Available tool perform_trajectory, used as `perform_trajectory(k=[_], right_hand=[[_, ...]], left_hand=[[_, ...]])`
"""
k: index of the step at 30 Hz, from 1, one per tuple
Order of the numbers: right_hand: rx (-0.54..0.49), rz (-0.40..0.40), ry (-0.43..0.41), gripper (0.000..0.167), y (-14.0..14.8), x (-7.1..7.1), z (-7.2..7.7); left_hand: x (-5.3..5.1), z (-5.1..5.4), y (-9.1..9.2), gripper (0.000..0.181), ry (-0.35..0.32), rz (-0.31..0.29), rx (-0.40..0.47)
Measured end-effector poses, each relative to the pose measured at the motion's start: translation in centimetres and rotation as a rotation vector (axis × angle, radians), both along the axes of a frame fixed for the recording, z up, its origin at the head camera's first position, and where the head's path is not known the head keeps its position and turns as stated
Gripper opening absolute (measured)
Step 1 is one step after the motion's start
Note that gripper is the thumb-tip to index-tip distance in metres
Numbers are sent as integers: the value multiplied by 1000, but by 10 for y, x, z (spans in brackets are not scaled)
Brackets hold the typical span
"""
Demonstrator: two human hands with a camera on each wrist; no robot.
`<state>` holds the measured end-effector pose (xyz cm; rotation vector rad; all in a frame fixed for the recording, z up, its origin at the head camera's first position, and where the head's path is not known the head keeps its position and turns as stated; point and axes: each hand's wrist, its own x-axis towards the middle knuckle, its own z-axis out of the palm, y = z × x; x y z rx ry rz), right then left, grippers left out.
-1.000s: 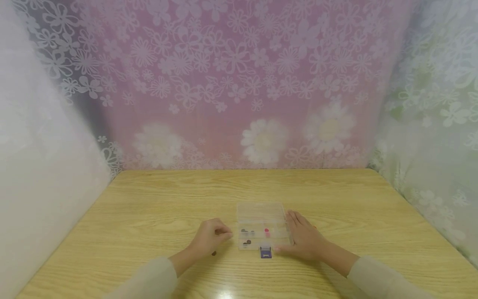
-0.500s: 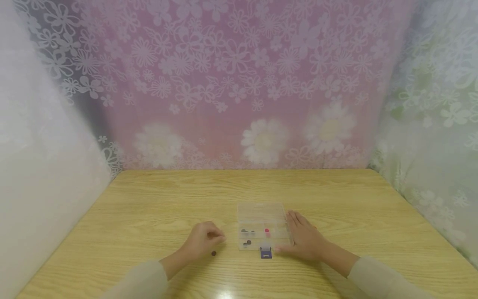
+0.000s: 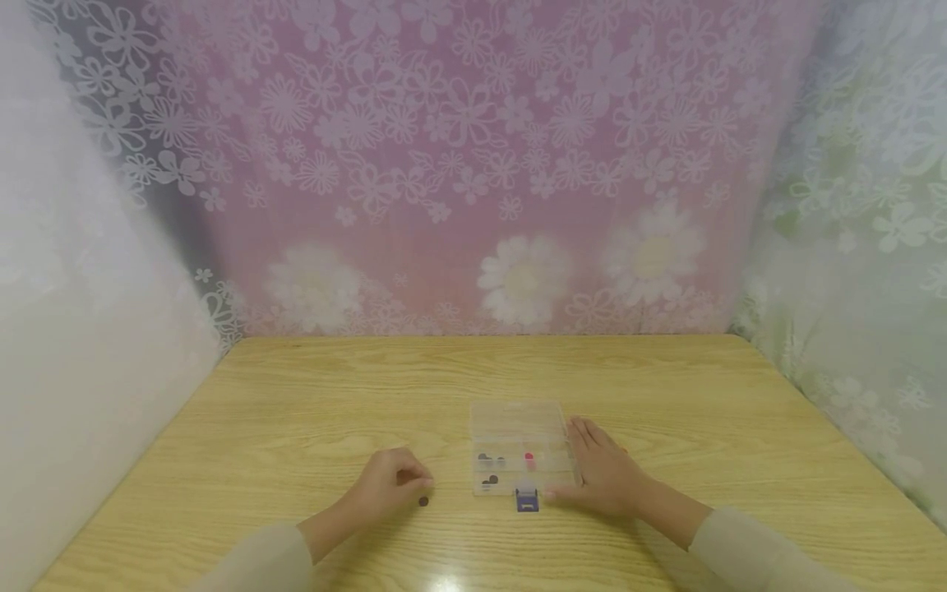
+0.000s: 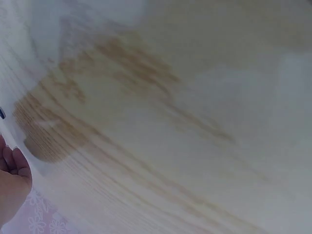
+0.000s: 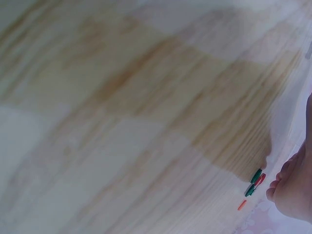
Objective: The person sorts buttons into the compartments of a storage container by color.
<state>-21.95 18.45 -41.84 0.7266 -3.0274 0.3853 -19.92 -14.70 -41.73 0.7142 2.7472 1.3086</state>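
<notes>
A clear plastic compartment box (image 3: pixel 484 487) sits on the table with its lid (image 3: pixel 515 421) raised at the back and a blue latch (image 3: pixel 527 500) at its front. Small dark round pieces (image 3: pixel 492 479) lie in its left compartments, and pink pieces (image 3: pixel 528 460) lie in one farther right. My right hand (image 3: pixel 602 473) rests along the box's right side, fingers straight, thumb at the front corner. Just above and left of a loose dark disc (image 3: pixel 423 501) is my left hand (image 3: pixel 388 485), its fingers loosely curled. Nothing shows between its fingertips.
Beyond the right hand, green discs (image 5: pixel 256 176), a red disc (image 5: pixel 260 180) and an orange piece (image 5: pixel 242 204) lie on the table in the right wrist view. The wooden table (image 3: pixel 311 386) meets a flowered pink curtain (image 3: pixel 414 164) at its back edge.
My left hand has drawn back leftward from beside the box to near the loose dark disc. The right hand and the box have stayed in place.
</notes>
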Motion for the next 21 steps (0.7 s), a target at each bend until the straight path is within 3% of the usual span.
perform_trajectory(k=[5, 11, 21], right_hand=[[-9, -5, -2, 111, 0, 0, -2], [-13, 1, 14, 110, 1, 0, -3], [-7, 0, -5, 111, 2, -2, -5]], left_hand=[[3, -1, -7, 8, -8, -51, 1], [4, -2, -8, 10, -29, -44, -26], [5, -5, -8, 8, -3, -54, -44]])
